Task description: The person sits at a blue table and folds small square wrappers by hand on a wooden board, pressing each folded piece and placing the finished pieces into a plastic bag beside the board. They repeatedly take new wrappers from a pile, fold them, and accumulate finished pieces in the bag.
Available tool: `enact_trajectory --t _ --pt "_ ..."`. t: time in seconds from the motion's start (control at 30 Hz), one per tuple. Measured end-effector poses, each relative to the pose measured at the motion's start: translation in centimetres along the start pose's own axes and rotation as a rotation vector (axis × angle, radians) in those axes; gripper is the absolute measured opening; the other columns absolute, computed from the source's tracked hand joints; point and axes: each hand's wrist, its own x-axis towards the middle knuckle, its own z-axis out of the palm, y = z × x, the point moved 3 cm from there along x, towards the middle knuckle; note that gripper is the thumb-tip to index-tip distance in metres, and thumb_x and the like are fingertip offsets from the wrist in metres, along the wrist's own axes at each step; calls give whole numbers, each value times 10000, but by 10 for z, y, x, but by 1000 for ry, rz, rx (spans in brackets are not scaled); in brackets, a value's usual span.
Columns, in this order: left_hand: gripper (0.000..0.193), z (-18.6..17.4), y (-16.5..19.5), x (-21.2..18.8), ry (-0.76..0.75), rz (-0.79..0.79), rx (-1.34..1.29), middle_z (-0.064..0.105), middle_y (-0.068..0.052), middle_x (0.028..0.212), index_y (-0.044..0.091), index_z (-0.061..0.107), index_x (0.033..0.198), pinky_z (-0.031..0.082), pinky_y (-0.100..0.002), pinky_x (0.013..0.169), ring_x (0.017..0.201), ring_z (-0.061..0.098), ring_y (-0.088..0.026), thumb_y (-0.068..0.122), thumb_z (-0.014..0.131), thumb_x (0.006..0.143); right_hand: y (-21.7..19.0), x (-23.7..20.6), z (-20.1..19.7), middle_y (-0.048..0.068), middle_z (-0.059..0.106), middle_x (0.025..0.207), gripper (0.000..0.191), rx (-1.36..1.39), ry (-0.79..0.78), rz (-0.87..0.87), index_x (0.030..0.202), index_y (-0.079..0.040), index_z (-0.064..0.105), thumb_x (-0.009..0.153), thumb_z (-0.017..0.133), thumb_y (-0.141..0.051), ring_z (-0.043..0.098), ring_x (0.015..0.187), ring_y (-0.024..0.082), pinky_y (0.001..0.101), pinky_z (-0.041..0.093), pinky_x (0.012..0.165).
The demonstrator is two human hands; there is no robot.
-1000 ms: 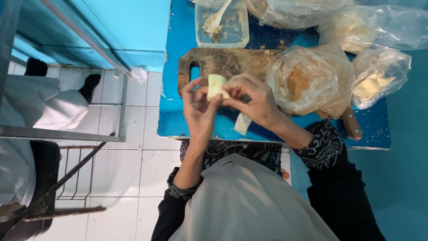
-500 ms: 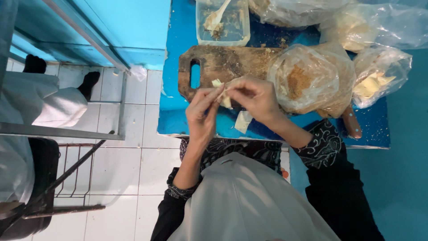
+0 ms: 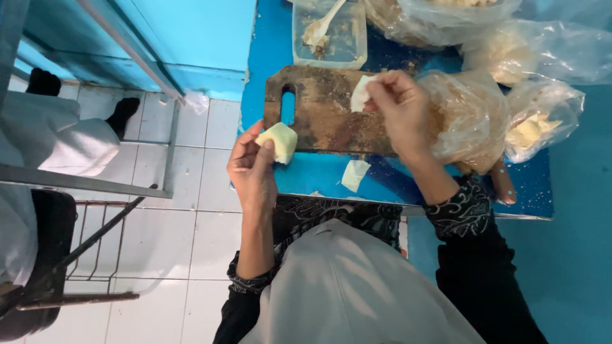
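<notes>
While the left hand (image 3: 253, 167) pinches an upright pale block (image 3: 280, 141), the right hand (image 3: 400, 108) holds a white wrapper (image 3: 361, 94).

Clear tub (image 3: 331, 38) and top bag (image 3: 440, 16) cut off by upper edge, seated person (image 3: 38, 146) cropped at left
</notes>
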Motion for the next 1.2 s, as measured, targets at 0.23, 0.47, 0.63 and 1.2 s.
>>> enact_trajectory --t 0.23,0.47,0.63,1.2 --pt "375 -9 3 -2 -27 -7 20 713 -120 1151 -66 620 1313 560 -276 861 971 676 -127 -67 712 949 -18 -17 69 126 668 1005 305 -752 -421 -247 1106 2 689 858 842 -90 689 835 167 324 542 730" --pt "353 -11 10 3 -4 -65 -32 722 -111 1165 -57 604 1318 583 -280 841 992 706 -148 -30 667 972 -3 6 44 17 731 1181 435 -323 -423 157 1277 -59 675 861 802 -67 706 959 98 271 595 865" --pt "450 2 5 -1 -93 -52 128 720 -99 1164 -33 559 1385 600 -273 884 1017 713 -139 -95 646 948 -10 -7 42 71 741 1145 309 -230 -498 -49 1247 -33 724 944 779 -11 720 1026 120 264 606 891" --pt "572 31 -13 -18 -82 101 247 729 -114 1091 -49 454 1477 567 -253 849 969 694 -124 -68 716 969 -5 -43 51 147 752 1162 174 -433 -478 -275 1115 47 748 952 717 -6 745 938 167 275 596 780"
